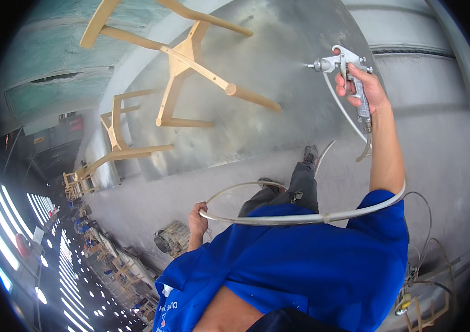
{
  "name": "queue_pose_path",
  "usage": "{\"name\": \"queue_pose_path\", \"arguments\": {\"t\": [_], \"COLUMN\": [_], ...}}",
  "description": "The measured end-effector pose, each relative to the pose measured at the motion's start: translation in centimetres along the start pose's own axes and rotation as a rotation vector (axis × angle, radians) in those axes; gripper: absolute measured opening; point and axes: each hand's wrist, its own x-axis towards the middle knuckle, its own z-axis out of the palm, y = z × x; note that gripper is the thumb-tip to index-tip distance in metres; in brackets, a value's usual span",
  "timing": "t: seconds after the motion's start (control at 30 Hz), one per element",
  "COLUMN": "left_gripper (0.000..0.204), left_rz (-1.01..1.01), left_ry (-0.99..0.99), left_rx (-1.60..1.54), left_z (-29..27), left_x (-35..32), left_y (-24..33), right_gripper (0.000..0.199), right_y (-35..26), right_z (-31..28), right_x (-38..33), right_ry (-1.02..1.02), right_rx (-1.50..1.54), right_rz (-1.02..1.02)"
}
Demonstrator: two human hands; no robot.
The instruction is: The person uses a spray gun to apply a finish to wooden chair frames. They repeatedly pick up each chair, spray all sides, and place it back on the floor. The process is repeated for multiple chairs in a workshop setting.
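Observation:
A metal spray gun [349, 56] is gripped by its handle in my right hand [376, 91], fingers at the trigger. Its nozzle points left toward a pale wooden chair frame [182, 65], with a gap between them. A faint whitish streak shows at the nozzle tip. Closed around a white hose [301, 219], my left hand [196, 219] is low and left of my body. The hose curves across in front of my blue shirt toward my right upper arm. Thinner tubing [341, 105] runs down from the gun.
Behind the chair frame is a grey metal panel [279, 110]. A second wooden frame [116, 135] is farther left, with several more beyond. A roundish, dusty object [173, 238] sits on the floor by my left hand. Hoses and fittings [412, 276] are at lower right.

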Motion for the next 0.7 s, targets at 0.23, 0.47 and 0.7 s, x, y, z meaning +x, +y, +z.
{"name": "queue_pose_path", "arguments": {"t": [0.23,0.47,0.7], "left_gripper": [0.009,0.02,0.02], "left_rz": [0.106,0.127,0.069], "left_ry": [-0.076,-0.178,-0.234], "left_rx": [0.046,0.101,0.091], "left_z": [1.4,0.3,-1.8], "left_x": [1.3,3.0,8.2], "left_y": [-2.9,-9.4,-21.7], "right_gripper": [0.038,0.027,0.032], "right_y": [7.6,21.5,34.6], "right_z": [-4.5,-9.7,0.6], "right_x": [-0.4,-3.1,-10.8], "right_ry": [0.447,0.822,0.987], "right_rx": [-0.268,-0.23,0.024], "right_rz": [0.238,0.249,-0.11]}}
